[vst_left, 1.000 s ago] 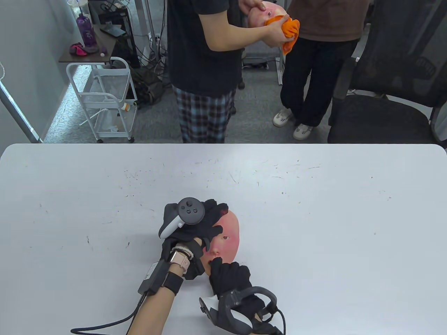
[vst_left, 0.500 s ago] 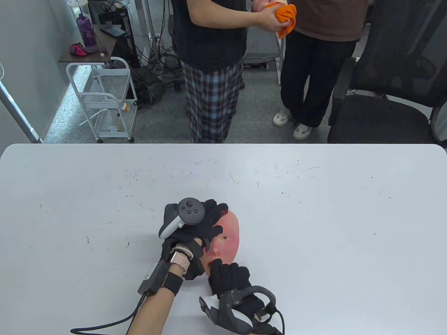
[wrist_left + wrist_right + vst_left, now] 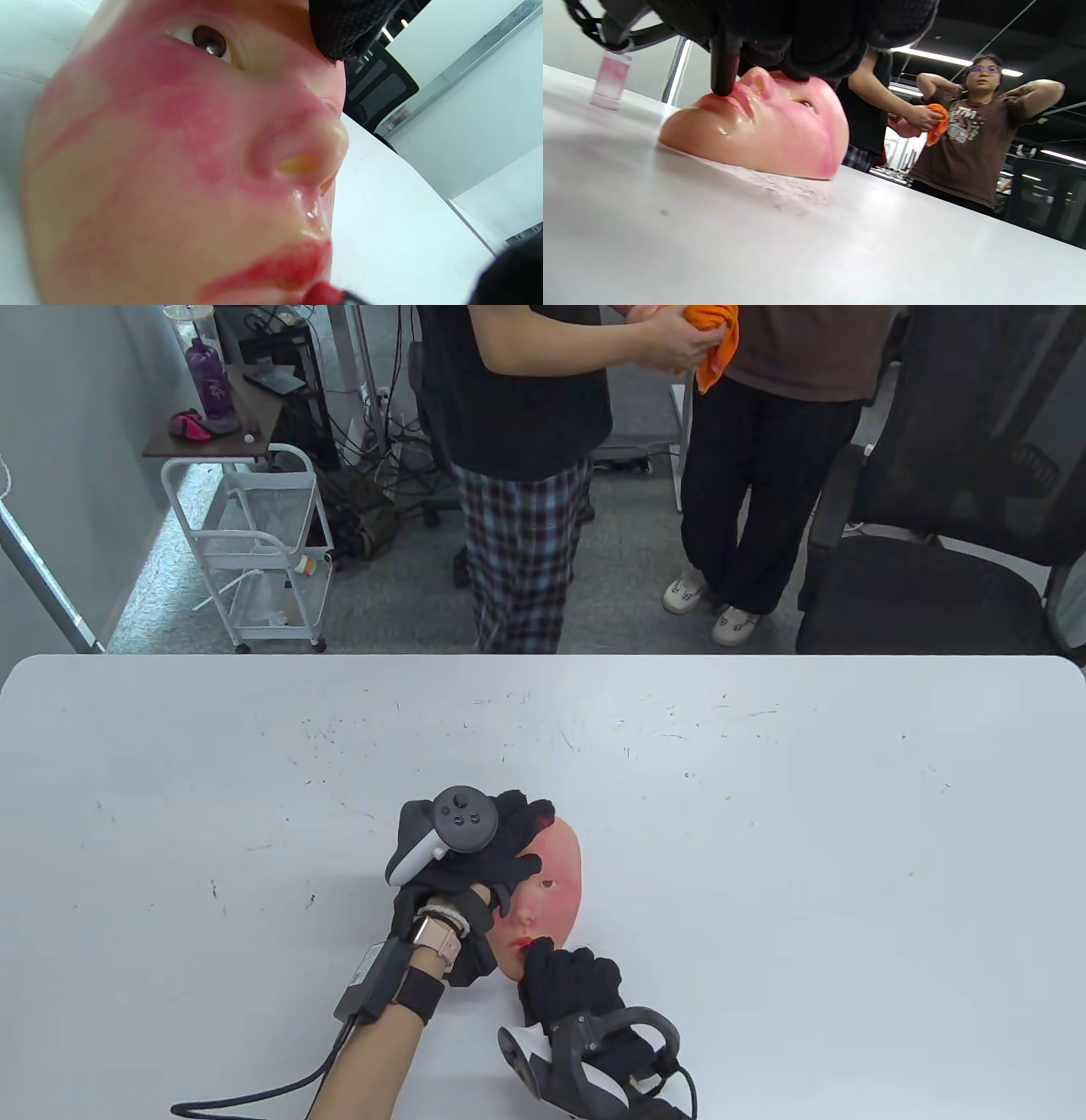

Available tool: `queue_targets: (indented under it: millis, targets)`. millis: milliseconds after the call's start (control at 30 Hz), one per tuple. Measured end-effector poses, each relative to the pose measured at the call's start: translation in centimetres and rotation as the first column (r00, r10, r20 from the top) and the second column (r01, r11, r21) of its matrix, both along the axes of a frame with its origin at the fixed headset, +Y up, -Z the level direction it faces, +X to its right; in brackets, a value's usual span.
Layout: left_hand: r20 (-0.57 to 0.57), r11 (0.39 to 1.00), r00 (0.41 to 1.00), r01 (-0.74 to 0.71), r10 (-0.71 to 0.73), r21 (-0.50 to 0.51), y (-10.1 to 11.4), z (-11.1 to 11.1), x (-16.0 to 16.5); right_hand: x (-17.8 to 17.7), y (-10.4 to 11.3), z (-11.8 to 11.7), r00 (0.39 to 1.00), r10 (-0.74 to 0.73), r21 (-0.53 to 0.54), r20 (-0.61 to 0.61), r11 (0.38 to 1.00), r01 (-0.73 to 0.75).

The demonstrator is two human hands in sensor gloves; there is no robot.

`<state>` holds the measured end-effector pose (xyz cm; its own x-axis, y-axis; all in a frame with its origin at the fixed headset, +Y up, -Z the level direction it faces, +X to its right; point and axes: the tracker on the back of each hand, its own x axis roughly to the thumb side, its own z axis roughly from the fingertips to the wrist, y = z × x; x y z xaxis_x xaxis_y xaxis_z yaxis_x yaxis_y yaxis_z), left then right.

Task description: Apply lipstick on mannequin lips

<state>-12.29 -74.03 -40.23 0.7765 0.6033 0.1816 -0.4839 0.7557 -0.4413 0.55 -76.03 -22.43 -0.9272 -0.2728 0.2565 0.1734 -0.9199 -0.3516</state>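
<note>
While the lipstick point(image 3: 723, 63) was pressed to the mouth, the job looked well under way: the upper lip point(image 3: 280, 269) already carried red, though patchily, and I could not tell how much of the lower lip was covered, since the stick and glove hid it. Some evening out seemed left to do.

The mask point(image 3: 547, 899) lay face up on the table point(image 3: 764, 814) near its front edge, forehead pointing away from the person and chin toward them, so its long axis ran front to back, tilted a little. The left hand point(image 3: 475, 848) rested over the forehead and brow side, fingers spread, steadying it without closing round anything I could see. The right hand point(image 3: 568, 984) was curled tight round the lipstick at the chin end. The dark tube stood nearly upright, its red tip point(image 3: 322, 294) down on the lips, its upper end buried in the glove.
</note>
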Motion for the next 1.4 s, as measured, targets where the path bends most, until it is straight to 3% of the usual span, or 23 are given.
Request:
queue_targets:
  millis: [500, 867, 1200, 1400]
  targets:
    - [0.0, 1.0, 1.0, 0.002, -0.002, -0.001, 0.0, 0.0, 0.0, 0.8, 0.2, -0.4, 0.994, -0.102, -0.021, 0.028, 0.994, 0.103]
    - [0.0, 1.0, 1.0, 0.0, 0.0, -0.004, 0.0, 0.0, 0.0, 2.0, 0.2, -0.9, 0.977, -0.205, -0.114, 0.052, 0.971, 0.21]
    - [0.0, 1.0, 1.0, 0.0, 0.0, -0.005, 0.0, 0.0, 0.0, 1.5, 0.3, -1.1, 0.975, -0.211, -0.119, 0.071, 0.968, 0.219]
    - [0.001, 1.0, 1.0, -0.001, 0.001, -0.007, 0.0, 0.0, 0.0, 1.2, 0.3, -1.0, 0.987, -0.131, -0.083, 0.097, 0.987, 0.139]
